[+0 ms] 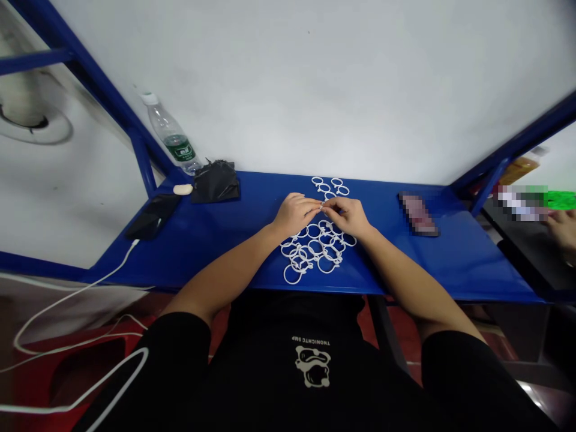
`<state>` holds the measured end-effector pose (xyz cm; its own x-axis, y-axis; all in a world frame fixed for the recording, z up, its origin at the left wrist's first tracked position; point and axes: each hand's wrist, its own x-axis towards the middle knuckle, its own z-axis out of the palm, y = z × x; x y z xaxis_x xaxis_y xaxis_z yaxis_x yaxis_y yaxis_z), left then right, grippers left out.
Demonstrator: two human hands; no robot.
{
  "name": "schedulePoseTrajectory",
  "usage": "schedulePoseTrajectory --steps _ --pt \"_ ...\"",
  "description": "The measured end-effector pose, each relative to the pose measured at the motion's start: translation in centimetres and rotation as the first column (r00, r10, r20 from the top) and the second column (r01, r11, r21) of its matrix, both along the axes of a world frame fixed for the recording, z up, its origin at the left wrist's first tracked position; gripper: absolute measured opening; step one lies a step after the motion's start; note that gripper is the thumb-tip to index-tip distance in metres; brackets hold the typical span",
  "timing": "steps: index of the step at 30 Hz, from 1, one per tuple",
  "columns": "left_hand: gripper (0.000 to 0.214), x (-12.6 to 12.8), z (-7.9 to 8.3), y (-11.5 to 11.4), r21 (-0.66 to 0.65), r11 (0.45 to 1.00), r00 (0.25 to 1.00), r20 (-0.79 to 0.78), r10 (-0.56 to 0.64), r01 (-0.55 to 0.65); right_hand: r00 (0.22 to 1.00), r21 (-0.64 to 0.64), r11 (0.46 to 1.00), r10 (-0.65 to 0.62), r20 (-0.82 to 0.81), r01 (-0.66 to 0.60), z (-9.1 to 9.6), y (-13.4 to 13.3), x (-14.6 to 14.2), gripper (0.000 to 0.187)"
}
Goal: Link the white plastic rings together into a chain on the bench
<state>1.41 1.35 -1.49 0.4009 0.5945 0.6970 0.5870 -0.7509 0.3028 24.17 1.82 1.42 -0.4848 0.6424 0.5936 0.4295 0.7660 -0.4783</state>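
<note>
The left hand [292, 215] and right hand [351, 217] meet over the table, each with thumb and fingertips drawn together in a narrow pinch on one small white piece [322, 205] between them. The piece is mostly covered by the fingers and too small for its direction or long axis to be told.

Just below the hands, nearer the body, a loose cluster of white rings [315, 247] lies flat on the blue table [256, 198], many overlapping. Being round, they show no long axis; their small tabs point in differing directions. Beyond the hands, a smaller group of rings [342, 190] lies toward the wall [342, 90].

The person's black shirt [270, 372] carries a pale cartoon print [314, 366] with a line of capitals, upside down in this view and not surely legible. On the left stands a clear bottle [157, 114] with a green label [180, 148], its white characters too small to read. Near it are a black plastic bundle [216, 182], a pale oval object [182, 189] and a dark phone [153, 217] with a white cable [114, 270] plugged in. A pixelated phone-like object [418, 214] lies well to the right; another person's hand [564, 231] shows at the far right edge.
</note>
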Motion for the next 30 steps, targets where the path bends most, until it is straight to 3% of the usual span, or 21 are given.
schedulePoseTrajectory --steps 7,14,18,22,26,30 --pt "0.018 0.2 0.5 -0.3 0.066 0.998 0.999 0.043 -0.014 0.011 0.999 0.021 1.0 -0.023 -0.024 0.023 0.0 -0.3 -0.2 0.027" --pt "0.009 -0.3 0.7 0.1 -0.058 0.986 0.985 0.068 0.16 -0.156 0.996 0.102 0.994 -0.047 0.075 0.039 -0.5 0.5 -0.1 0.022" --pt "0.009 -1.2 0.7 1.0 -0.298 0.903 0.945 0.012 0.328 -0.31 0.992 0.103 0.993 -0.075 0.104 0.064 -0.5 0.8 0.4 0.022" --pt "0.037 -1.7 1.0 1.4 -0.519 0.761 0.902 -0.05 0.428 -0.39 0.983 0.099 0.992 -0.097 0.153 0.083 0.4 1.1 1.4 0.024" --pt "0.046 -1.6 1.6 1.2 -0.569 0.701 0.883 -0.103 0.459 -0.43 0.969 0.058 0.993 -0.111 0.219 0.101 1.6 1.4 2.7 0.022" --pt "0.029 -1.7 0.8 1.6 -0.551 0.706 0.877 -0.107 0.469 -0.445 0.955 -0.047 0.997 -0.046 0.294 0.063 1.8 1.7 3.1 0.019"
